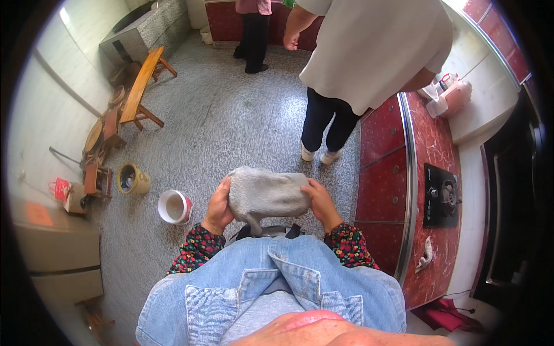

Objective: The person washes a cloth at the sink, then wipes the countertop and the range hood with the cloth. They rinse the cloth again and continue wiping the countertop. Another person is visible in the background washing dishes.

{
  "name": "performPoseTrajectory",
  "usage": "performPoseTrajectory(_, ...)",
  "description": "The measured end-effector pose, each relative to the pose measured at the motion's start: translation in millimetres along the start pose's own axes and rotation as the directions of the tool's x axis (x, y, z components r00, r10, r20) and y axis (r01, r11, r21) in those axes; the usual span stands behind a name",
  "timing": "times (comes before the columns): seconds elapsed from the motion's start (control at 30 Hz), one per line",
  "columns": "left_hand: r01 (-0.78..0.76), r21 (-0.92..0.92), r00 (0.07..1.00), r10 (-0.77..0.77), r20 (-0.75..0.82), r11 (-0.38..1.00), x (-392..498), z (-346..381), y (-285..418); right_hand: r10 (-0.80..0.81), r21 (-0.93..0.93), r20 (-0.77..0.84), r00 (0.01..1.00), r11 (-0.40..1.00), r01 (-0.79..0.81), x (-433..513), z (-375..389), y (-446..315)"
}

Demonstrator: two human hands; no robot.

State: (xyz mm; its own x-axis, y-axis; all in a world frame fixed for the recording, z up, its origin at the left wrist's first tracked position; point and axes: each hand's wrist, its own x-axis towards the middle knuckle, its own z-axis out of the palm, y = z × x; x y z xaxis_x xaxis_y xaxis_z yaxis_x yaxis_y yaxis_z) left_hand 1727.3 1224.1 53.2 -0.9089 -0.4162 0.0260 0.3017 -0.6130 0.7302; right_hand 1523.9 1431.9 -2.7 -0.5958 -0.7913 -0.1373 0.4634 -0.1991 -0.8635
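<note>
A grey cloth [270, 194] is stretched between my two hands in front of my chest, above the speckled floor. My left hand [220, 205] grips its left end, with the fingers partly behind the cloth. At the other end my right hand [321, 203] pinches the edge, thumb in front. A fold of the cloth hangs down near my left hand. Left of my left hand, on the floor, stands a white and red bucket [175, 207] that seems to hold cloudy liquid.
A person [376, 47] stands ahead on the right by the red marble counter [433, 277], which bears a gas stove [440, 194] and a crumpled cloth [425, 255]. Another person [255, 39] stands farther back. Left are a yellow-rimmed bin [140, 179], a wooden bench [143, 84] and a refrigerator [65, 246].
</note>
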Motion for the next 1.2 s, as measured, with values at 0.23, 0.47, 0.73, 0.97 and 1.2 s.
performPoseTrajectory(0.23,-0.045,-0.048,0.985,0.052,0.167,0.998,26.6,19.0,-45.6,-0.226,-0.747,-0.056,0.972,0.656,0.109,15.2,-79.1,29.2)
performPoseTrajectory(0.47,-0.019,0.185,0.990,-0.008,0.144,0.982,-70.1,76.1,-158.0,-0.028,-0.671,0.273,0.962,0.711,0.211,-80.4,-120.3,91.3)
performPoseTrajectory(0.73,0.160,0.623,0.963,-0.260,0.074,0.766,117.2,53.6,-93.4,-0.063,-0.574,-0.004,0.998,0.818,0.049,52.9,-69.2,5.7)
performPoseTrajectory(0.97,-0.282,0.928,0.836,-0.412,0.362,0.243,197.8,49.0,-94.4,0.090,0.103,-0.122,0.988,0.992,-0.078,73.2,-68.2,-2.7)
performPoseTrajectory(1.2,-0.719,0.693,0.505,-0.641,0.577,0.057,242.0,44.0,-66.5,0.058,0.247,-0.312,0.948,0.969,0.022,111.1,-31.4,7.4)
